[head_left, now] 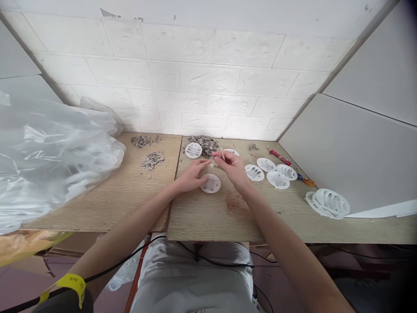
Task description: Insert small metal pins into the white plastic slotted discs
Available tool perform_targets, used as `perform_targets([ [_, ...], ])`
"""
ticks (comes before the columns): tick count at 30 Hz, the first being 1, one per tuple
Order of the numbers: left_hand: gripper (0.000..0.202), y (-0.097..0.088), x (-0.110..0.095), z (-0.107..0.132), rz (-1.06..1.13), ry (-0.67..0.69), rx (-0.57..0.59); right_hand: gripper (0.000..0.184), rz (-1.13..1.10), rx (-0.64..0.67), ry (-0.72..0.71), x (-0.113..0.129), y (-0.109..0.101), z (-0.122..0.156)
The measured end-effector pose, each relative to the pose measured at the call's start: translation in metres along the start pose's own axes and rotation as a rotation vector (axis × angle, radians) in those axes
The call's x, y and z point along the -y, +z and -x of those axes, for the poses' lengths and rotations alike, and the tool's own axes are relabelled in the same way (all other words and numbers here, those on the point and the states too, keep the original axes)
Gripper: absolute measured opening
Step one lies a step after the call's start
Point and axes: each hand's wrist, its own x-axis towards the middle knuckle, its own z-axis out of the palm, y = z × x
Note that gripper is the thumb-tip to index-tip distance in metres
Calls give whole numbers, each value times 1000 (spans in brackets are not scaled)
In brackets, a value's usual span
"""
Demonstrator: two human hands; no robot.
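My left hand (192, 174) rests on the wooden table (208, 213), fingers stretched toward a small metal piece and touching the edge of a round white plastic disc (211, 183). My right hand (232, 167) is closed in a pinch on a thin wooden stick (222, 153) that points up. Behind both hands lies a pile of small grey metal parts (204, 144), with another white disc (193, 150) beside it.
Several white discs (272, 171) lie to the right, with a stack of them (329, 203) further right. A red tool (280, 157) lies near the wall. Two smaller heaps of metal parts (152, 160) sit left of centre. A large clear plastic bag (48, 152) fills the left.
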Motion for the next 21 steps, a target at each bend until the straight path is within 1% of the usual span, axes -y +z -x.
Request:
perform_targets([
  [3,29,0,-2,2,-125,26,-12,27,-13,-10,20,-2,0,0],
  [5,21,-1,-5,3,-112,7,-25,26,-50,-18,35,-2,0,0],
  [7,20,-4,-9,2,20,-55,-37,27,-105,-30,37,-1,0,0],
  [9,21,-6,-14,1,238,-134,-66,29,-159,-43,36,0,-1,-1],
  [10,24,-8,-15,0,349,-170,-98,30,-183,-49,41,0,-2,-1],
  [12,29,-9,-17,-1,536,-234,-196,31,-222,-52,58,-1,-2,-2],
  [15,29,-10,-17,-3,747,-343,-358,31,-240,-60,62,-5,-2,-4],
  [17,27,-10,-17,-3,849,-393,-406,29,-221,-66,54,-7,-1,-5],
  [19,26,-9,-17,-3,897,-423,-400,27,-199,-68,51,-9,-1,-6],
  [21,26,-10,-18,-2,890,-450,-377,25,-196,-69,46,-9,0,-5],
])
